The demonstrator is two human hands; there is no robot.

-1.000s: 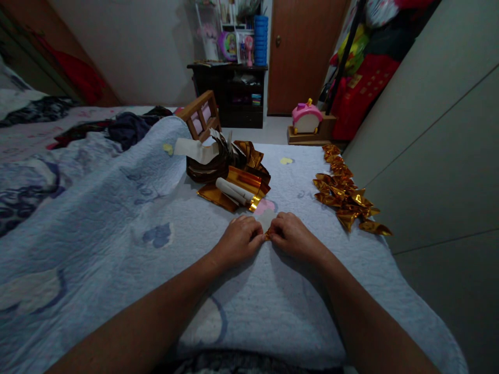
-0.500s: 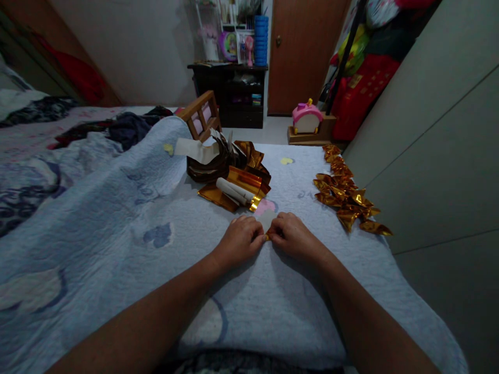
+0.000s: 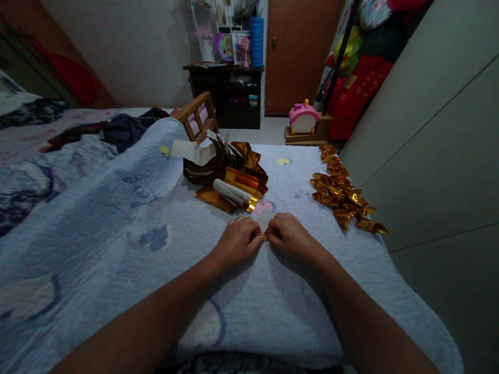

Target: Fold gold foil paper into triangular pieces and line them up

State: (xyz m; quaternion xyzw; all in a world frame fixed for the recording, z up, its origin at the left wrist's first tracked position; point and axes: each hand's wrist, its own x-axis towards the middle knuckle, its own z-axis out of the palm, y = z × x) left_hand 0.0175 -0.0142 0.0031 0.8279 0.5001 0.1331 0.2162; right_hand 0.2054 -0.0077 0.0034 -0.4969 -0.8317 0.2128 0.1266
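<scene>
A small sheet of gold foil paper (image 3: pixel 265 237) is pinched between my two hands, most of it hidden by the fingers. My left hand (image 3: pixel 242 236) closes on its left side, thumb and fingers together. On the other side my right hand (image 3: pixel 290 235) grips it the same way. Just beyond the hands lies a loose heap of gold foil sheets (image 3: pixel 244 179) with pale backs, some curled or rolled. To the right, several folded gold foil pieces (image 3: pixel 341 197) with pointed ends lie in a row.
Everything rests on a pale blue quilt (image 3: pixel 187 311) with heart patterns, bunched up at the left. A wooden frame (image 3: pixel 198 117) stands behind the heap. Cabinet panels (image 3: pixel 440 156) rise along the right edge. A pink toy (image 3: pixel 303 119) sits beyond the far edge.
The view has shifted slightly, so the surroundings sit a little further left. Both hands keep their pinch on the foil paper, with hardly any movement.
</scene>
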